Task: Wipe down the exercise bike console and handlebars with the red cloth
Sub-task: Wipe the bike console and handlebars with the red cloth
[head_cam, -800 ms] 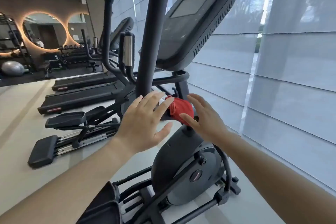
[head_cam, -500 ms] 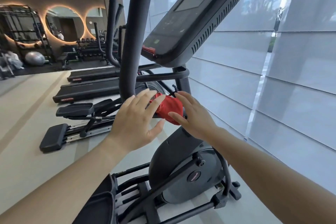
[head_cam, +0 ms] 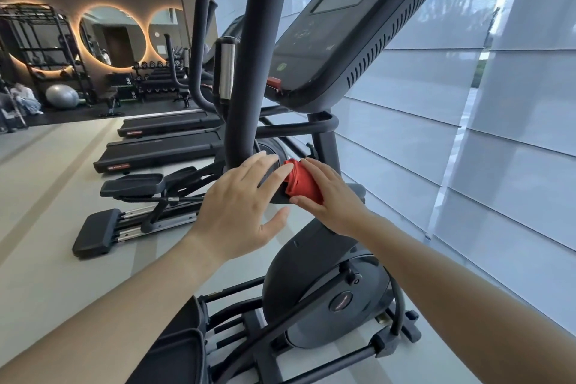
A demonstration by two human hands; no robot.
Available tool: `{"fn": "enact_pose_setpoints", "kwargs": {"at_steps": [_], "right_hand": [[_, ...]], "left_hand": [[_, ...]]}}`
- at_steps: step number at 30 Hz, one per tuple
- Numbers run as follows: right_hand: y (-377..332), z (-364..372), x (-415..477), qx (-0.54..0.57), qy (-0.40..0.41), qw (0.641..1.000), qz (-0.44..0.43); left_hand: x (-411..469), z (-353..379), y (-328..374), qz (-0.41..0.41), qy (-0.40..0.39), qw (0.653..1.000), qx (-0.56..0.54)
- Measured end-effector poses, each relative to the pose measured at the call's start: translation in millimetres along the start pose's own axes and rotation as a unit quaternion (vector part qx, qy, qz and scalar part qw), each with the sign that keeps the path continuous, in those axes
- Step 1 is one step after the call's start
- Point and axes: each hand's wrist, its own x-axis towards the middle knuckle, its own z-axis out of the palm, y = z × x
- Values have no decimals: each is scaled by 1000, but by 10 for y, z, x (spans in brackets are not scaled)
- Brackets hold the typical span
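A bunched red cloth (head_cam: 301, 180) lies on a dark ledge of the exercise machine, below its console (head_cam: 352, 31). My right hand (head_cam: 330, 196) lies over the cloth's right side, fingers on top and thumb underneath. My left hand (head_cam: 243, 209) hovers spread just left of the cloth, its fingertips touching the cloth's edge and the base of the thick black handlebar post (head_cam: 249, 59). The console, dark with a grey screen, tilts above both hands. A curved black bar (head_cam: 299, 128) runs under the console.
The machine's flywheel housing (head_cam: 327, 293) and pedals (head_cam: 146, 184) sit below and to the left. Two treadmills (head_cam: 162, 150) stand further left. Pale window blinds (head_cam: 467, 134) fill the right side. A person sits by a rack at far left (head_cam: 25, 97).
Both hands have closed in on the red cloth; the right hand now covers more of it and the left fingertips reach it. The view has drawn nearer and shifted left.
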Motion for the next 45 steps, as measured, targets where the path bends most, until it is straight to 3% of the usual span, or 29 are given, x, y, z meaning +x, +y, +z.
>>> {"fn": "enact_pose_setpoints", "kwargs": {"at_steps": [15, 21, 28, 35, 41, 45], "right_hand": [[21, 27, -65, 28, 54, 998, -3], [67, -139, -407, 10, 107, 992, 69], [-47, -368, -1413, -20, 128, 966, 224], [-396, -487, -2677, 3, 209, 892, 400], [-712, -631, -3751, 43, 323, 777, 539], [-851, -858, -4349, 54, 376, 723, 577]], "left_hand": [[166, -2, -29, 62, 15, 996, -60], [236, 80, 34, 91, 1, 990, -106], [226, 341, 418, 163, -18, 968, -189], [41, 612, 1406, 278, -90, 913, -285], [-192, 614, 2404, 373, -132, 858, -328], [-240, 464, 3115, 423, -126, 827, -347]]}}
